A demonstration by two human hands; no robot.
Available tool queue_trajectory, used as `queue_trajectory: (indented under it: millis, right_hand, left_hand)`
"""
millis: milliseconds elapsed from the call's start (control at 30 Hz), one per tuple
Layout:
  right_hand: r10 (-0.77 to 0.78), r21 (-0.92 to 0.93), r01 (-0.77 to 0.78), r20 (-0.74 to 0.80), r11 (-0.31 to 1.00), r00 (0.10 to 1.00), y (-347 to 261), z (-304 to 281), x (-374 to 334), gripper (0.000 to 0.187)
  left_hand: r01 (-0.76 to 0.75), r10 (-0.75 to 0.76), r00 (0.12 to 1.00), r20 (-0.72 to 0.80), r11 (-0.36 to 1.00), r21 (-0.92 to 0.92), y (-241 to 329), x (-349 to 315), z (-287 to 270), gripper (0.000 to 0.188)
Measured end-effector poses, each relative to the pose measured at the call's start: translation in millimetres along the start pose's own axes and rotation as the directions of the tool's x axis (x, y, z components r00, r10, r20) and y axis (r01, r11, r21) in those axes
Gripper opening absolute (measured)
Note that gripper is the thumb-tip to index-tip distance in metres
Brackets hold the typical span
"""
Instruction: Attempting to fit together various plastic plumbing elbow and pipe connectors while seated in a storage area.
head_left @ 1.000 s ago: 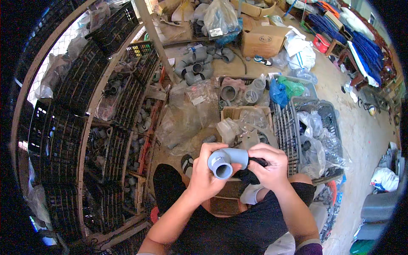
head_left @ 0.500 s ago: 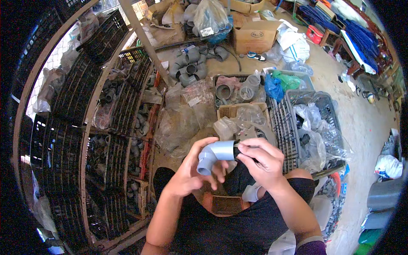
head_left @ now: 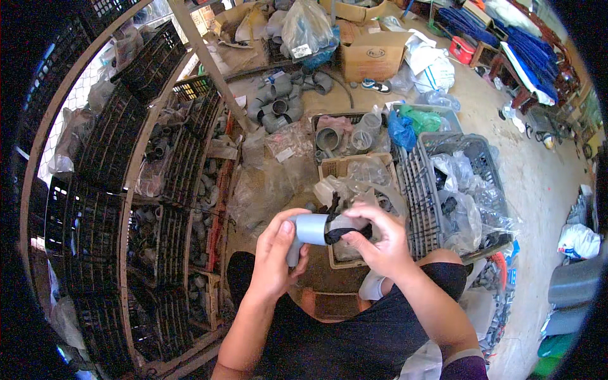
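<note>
A grey plastic pipe elbow [head_left: 311, 229] is gripped in my left hand [head_left: 277, 253], its wide open end pointing right and its narrower leg pointing down. At that wide end a black cloth [head_left: 335, 235] bunches around the rim, with a dark strand sticking up above it. My right hand [head_left: 380, 244] pinches the cloth between thumb and fingers, close against the fitting. Whether part of the cloth lies inside the elbow is hidden.
Beyond my hands stand a tan crate [head_left: 326, 170] and a dark crate [head_left: 315, 120] of fittings. A grey basket [head_left: 415, 196] with plastic bags is at right. Racked black crates [head_left: 95, 234] line the left. Grey elbows [head_left: 278, 104] lie on the floor ahead.
The elbow has moved a little left and turned so its narrow leg points down. My left fingers have closed around it. More black cloth now shows at its mouth under my right hand.
</note>
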State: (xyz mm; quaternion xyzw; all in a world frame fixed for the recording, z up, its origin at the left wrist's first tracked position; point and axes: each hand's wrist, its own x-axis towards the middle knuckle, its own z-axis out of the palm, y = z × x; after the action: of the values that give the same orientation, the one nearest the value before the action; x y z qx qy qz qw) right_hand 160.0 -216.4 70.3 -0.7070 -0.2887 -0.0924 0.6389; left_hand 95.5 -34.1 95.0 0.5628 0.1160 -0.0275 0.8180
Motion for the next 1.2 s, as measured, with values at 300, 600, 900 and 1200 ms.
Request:
queue_trajectory:
  millis: [300,600,900,1200]
  right_hand:
    - [-0.134,-0.168,0.168,0.198,0.971,0.971,-3.8,-3.7,-0.7,0.018]
    - [0.528,0.384,-0.839,0.655,0.385,0.542,21.9,-7.3,-9.1,0.022]
    - [0.187,0.092,-0.212,0.220,0.973,0.957,2.5,14.6,-6.0,0.056]
    - [-0.470,-0.594,0.579,0.349,0.558,0.811,1.1,0.6,11.3,0.038]
  left_hand:
    - [-0.369,0.365,0.921,0.135,0.709,0.602,-9.5,-6.8,-3.9,0.033]
    - [-0.634,0.420,0.770,0.479,0.427,0.645,-3.6,-1.0,-16.0,0.044]
    - [-0.244,0.271,0.959,-0.080,0.937,0.251,-18.0,7.2,-16.9,0.035]
    - [0.236,-0.226,0.970,0.088,0.962,-0.136,-10.5,9.0,-31.0,0.040]
